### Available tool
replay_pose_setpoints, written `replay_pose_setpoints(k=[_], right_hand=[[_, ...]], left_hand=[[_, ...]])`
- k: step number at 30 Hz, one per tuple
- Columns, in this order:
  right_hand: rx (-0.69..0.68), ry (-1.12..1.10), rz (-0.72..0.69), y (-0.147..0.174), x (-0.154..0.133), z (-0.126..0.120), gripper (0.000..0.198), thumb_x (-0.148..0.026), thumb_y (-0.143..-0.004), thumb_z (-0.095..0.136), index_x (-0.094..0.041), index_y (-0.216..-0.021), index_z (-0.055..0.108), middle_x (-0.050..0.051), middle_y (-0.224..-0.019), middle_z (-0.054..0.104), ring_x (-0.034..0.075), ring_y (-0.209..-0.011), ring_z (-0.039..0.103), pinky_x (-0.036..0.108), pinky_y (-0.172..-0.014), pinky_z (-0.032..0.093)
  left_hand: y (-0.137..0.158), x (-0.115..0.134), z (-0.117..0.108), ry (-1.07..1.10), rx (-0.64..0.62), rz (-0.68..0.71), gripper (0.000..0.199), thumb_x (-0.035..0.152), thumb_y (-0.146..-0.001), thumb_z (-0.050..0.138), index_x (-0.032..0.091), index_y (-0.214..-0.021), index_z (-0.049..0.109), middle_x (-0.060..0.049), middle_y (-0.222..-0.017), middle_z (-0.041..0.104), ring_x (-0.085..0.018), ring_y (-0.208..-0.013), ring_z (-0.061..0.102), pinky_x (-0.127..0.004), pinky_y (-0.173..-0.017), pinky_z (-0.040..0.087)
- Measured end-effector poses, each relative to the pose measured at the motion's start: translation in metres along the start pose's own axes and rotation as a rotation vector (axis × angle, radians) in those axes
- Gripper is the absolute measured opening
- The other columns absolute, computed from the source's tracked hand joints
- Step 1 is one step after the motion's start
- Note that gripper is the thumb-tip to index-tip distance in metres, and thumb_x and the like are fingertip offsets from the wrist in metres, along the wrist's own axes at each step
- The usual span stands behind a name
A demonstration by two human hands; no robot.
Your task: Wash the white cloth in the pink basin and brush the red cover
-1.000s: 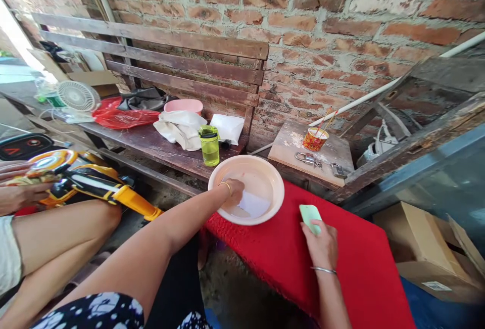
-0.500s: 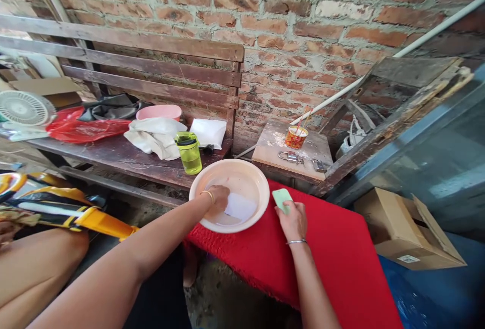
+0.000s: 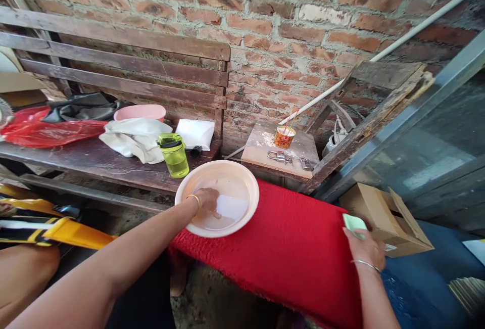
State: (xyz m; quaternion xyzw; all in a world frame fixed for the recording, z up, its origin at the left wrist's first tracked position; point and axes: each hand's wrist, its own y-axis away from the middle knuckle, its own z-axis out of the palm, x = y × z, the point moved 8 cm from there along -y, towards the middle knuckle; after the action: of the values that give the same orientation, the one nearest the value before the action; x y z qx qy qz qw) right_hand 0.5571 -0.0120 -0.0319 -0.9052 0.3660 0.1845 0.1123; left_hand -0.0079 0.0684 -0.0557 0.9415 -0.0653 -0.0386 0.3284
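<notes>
My left hand (image 3: 207, 201) is over and partly in the water of a round cream plastic basin (image 3: 181, 192). Its thumb stands apart from the fingers, whose tips are hard to make out; I see nothing held there. A pale rectangular patch shows in the water beside it, possibly a reflection. Out to the right, my right hand (image 3: 366, 250) is closed around a flat mint-green thing with rounded corners (image 3: 354, 224), shaped like a phone. That hand is above the right edge of the red cloth (image 3: 295, 238), on which the basin stands.
A wooden bench (image 3: 76, 162) holds a green bottle (image 3: 174, 157), white cloth (image 3: 132, 139), pink bowl (image 3: 140, 112) and red bag (image 3: 56, 129). Padlocks (image 3: 279, 156) and a tin (image 3: 284, 137) sit on a small table. A cardboard box (image 3: 382, 220) stands right. Someone's knee shows at left.
My right hand has carried the mint-green thing away from the basin, rightward to the cloth's edge. My left hand stays in the basin, its thumb now showing apart. The view has shifted right.
</notes>
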Motion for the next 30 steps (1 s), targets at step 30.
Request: replay_pose_setpoints(k=[30], right_hand=[[-0.119,0.138,-0.08,-0.014,-0.019,0.023,0.056,-0.058,-0.084,0.055,-0.018,-0.119,0.071,0.021,-0.098,0.067,0.038,-0.112,0.058,0.045,-0.082,0.049]], left_hand=[[0.002,-0.003,0.001,0.018,-0.012,-0.021,0.082,0.054,-0.06,0.087,0.01,-0.126,0.067,-0.024,-0.13,0.067,-0.038,-0.116,0.066,-0.042,-0.1,0.052]])
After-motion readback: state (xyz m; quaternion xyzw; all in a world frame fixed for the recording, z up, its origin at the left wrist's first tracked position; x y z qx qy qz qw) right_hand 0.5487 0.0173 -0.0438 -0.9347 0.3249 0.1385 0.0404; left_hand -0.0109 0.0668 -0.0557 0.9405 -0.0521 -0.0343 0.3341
